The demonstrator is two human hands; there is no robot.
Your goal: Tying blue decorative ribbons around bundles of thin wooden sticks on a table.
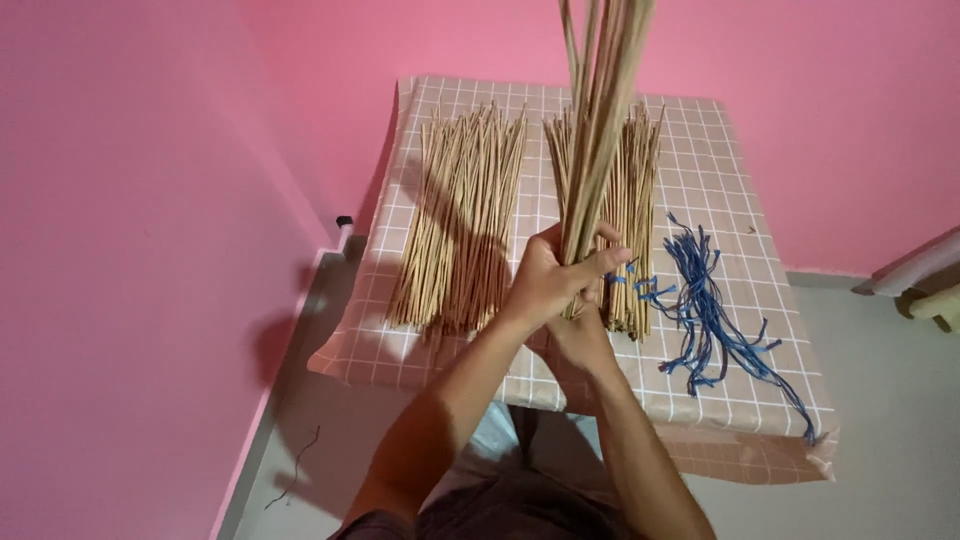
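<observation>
My left hand grips the lower end of a bundle of thin tan sticks that stands upright above the table and runs out of the top of the view. My right hand sits just below and behind the left one, at the base of the same bundle, mostly hidden. A bit of blue string shows by my fingers at the bundle's base. Under the hands lies a flat pile of sticks, and a second pile lies to the left.
A small table with a checked beige cloth stands against pink walls. Several loose blue strings lie at its right side. A pale piece of furniture juts in at the right edge. The floor is grey.
</observation>
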